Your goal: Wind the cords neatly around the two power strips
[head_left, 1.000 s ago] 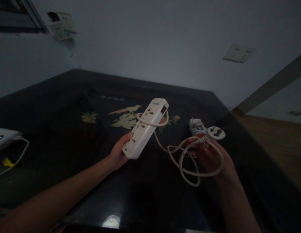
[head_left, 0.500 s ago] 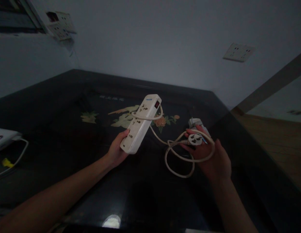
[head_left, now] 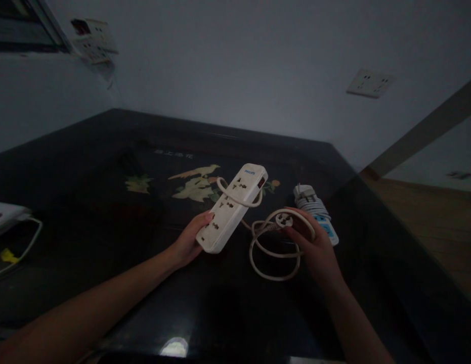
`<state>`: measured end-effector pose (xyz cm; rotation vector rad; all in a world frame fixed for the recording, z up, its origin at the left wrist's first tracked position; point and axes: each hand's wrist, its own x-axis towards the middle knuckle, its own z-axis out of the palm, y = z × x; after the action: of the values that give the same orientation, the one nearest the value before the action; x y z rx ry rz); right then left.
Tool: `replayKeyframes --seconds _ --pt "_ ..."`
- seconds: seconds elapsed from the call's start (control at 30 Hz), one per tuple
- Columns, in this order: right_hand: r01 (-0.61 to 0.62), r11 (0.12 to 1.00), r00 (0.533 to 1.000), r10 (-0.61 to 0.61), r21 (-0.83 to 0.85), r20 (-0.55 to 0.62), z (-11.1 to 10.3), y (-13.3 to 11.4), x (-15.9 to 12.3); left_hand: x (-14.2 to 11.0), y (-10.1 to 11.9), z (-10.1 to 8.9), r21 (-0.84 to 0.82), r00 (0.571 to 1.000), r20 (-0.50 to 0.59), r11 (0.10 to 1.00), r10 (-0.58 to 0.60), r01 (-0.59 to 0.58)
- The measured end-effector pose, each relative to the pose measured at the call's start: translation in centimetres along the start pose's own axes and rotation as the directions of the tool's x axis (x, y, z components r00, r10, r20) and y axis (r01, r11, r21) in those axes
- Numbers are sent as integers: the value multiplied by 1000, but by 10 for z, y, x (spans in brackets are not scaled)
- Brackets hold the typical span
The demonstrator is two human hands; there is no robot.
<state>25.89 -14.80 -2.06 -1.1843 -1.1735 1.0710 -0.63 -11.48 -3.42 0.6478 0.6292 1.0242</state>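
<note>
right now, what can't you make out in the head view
In the head view:
Left hand: most fingers hidden by the power strip.
Right hand: some fingers hidden behind the plug and the hand itself.
Blue-socket strip: partly covered by the right hand and wound cord.
White device: cut off by the left edge.
Pale lettering: too small and blurred to read fully.

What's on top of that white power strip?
A loop of pale cord crosses the power strip, and the left hand has its thumb over the near end. The surface beneath both is covered.
</note>
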Motion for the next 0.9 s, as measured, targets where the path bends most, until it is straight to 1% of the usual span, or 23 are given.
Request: replayKeyframes --seconds 0.13,0.23,0.37,0.57,0.7,0.9 --pt "0 997 1000 -1 -83 -8 -2 3 2 -1 0 3 22 1000 -5 1000 -15 15" --pt "-31 996 999 32 -83 7 0 2 2 -1 -1 4 53 999 -12 998 -30 31" --pt "-35 997 999 35 -64 -2 2 2 2 -1 -3 3 81 998 -4 995 -60 60" --pt "-13 988 1000 10 -153 -21 1 6 4 -2 -6 2 83 996 -13 993 -84 85" --pt "5 979 1000 -3 -205 7 -1 8 6 -1 -6 3 91 997 -16 993 -80 81" --pt "-49 979 995 65 -200 76 -2 10 7 -1 -6 5 116 996 -42 989 -82 86"
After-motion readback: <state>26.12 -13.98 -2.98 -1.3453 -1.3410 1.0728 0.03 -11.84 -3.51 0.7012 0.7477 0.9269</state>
